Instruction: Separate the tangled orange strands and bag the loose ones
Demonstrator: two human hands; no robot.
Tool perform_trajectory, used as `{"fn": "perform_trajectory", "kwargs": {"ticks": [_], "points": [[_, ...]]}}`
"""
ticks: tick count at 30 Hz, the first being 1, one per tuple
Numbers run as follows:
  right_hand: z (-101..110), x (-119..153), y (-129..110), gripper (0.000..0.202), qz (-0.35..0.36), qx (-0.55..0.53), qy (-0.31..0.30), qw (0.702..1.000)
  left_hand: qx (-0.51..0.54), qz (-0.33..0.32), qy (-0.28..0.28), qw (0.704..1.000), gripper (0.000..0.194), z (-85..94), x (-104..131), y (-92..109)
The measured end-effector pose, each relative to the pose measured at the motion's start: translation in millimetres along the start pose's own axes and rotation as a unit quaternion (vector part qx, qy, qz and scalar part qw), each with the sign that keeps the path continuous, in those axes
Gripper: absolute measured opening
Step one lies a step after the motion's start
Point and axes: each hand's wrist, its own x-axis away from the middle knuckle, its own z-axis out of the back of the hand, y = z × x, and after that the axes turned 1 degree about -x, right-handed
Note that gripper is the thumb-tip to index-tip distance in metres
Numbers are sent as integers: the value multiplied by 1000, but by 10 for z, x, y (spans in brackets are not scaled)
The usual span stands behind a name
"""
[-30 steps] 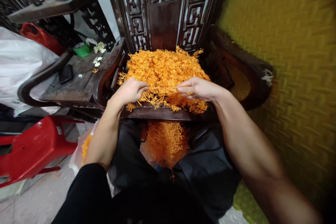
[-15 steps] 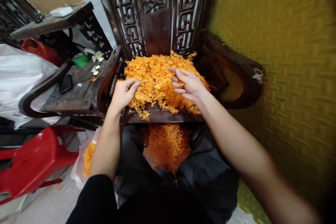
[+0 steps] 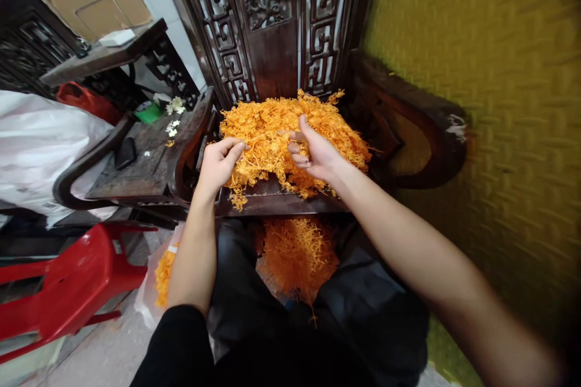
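Observation:
A heap of small orange blossom-like sprigs covers much of the dark wooden chair seat before me. At the heap's left side, my left hand is closed, thumb against forefinger, on a thin orange stem that points right. To its right, my right hand is over the heap with thumb raised and the other fingers loosely bent and apart. Nothing shows clearly in it. Below the seat, between my knees, hangs a mass of thin orange stems, apparently in a reddish clear bag.
A carved chair back rises behind the heap, with a curved armrest on the right. Leftward are another wooden seat with a black pouch and white flowers, a red plastic chair and a bag of orange pieces.
The whole view has shifted slightly. My right thumb has lifted away from the fingers, which have moved a little toward my left hand. My left hand keeps its pinch.

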Motion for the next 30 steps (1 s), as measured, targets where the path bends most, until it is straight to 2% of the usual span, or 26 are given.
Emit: {"fn": "perform_trajectory", "kwargs": {"ticks": [2, 4, 5, 7, 9, 10, 12, 16, 18, 21, 23, 25, 27, 28, 30], "points": [[-19, 28, -40, 74, 14, 116, 2, 993, -22, 0, -13, 1000, 32, 0, 1, 21], [-41, 45, -47, 85, 71, 285, 13, 956, -60, -12, -31, 998, 31, -11, 7, 68], [-51, 50, -37, 86, 111, 383, 25, 917, -83, -22, -40, 995, 30, -22, 11, 98], [-67, 57, 4, 88, 175, 566, 57, 804, -129, -45, -53, 989, 29, -54, 19, 158], [-81, 63, 54, 86, 189, 690, 89, 693, -167, -63, -60, 982, 29, -94, 29, 204], [-88, 66, 74, 81, 183, 726, 100, 655, -183, -71, -62, 979, 29, -113, 35, 220], [-97, 74, 96, 70, 173, 762, 107, 615, -210, -84, -69, 972, 30, -143, 49, 244], [-79, 72, 88, 53, 171, 791, 120, 576, -268, -111, -80, 954, 29, -157, 100, 291], [-61, 55, 94, 43, 158, 803, 121, 562, -322, -122, -86, 935, 29, -150, 129, 319], [-60, 10, 147, 34, 142, 810, 118, 557, -411, -125, -99, 898, 26, -138, 156, 349], [-70, -19, 187, 33, 143, 808, 115, 560, -440, -120, -106, 884, 25, -116, 165, 363], [-46, -35, 191, 34, 147, 805, 110, 564, -437, -119, -117, 884, 25, -52, 184, 383], [61, -31, 125, 33, 147, 794, 129, 575, -410, -116, -118, 897, 25, 77, 225, 414], [151, -20, 64, 32, 142, 789, 148, 579, -387, -110, -102, 910, 24, 162, 252, 429], [383, 21, -89, 26, 130, 760, 204, 604, -322, -85, -23, 943, 22, 330, 307, 446]]}}
